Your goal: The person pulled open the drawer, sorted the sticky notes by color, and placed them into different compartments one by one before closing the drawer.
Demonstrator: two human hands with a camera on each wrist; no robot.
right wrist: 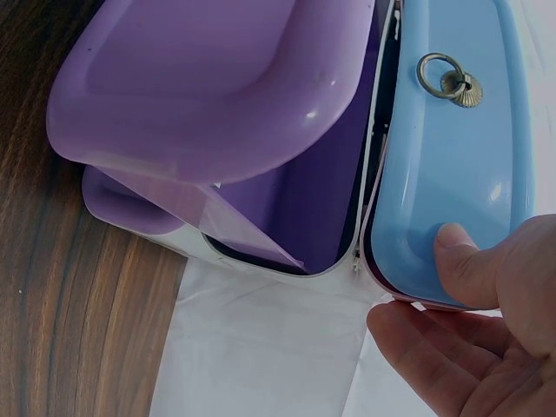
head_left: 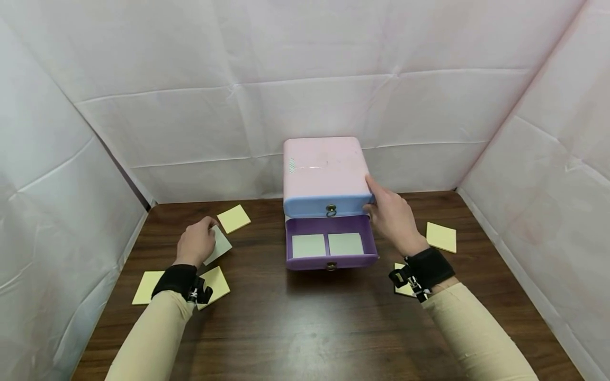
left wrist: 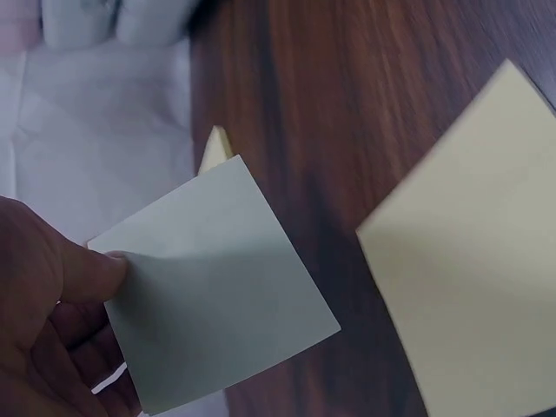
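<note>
- Pale grey-green paper, a thin square note (left wrist: 213, 282), is pinched at one corner between the thumb and fingers of the left hand (head_left: 195, 243), left of the box (head_left: 324, 169) and just above the table (head_left: 305, 328).
- Open purple drawer (head_left: 331, 246) juts from the box toward the person, its long axis left to right; two matching pale notes (head_left: 326, 244) lie flat inside, side by side.
- From the held note, the drawer lies to the right, well apart; the left hand is the carrier.
- Right hand (head_left: 391, 214) grips the box's right front corner, thumb on the closed blue drawer (right wrist: 452, 156), which is glossy plastic with a brass ring pull (right wrist: 443, 78).
- Yellow notes (head_left: 233, 218) lie scattered on the dark wood either side of the box.
</note>
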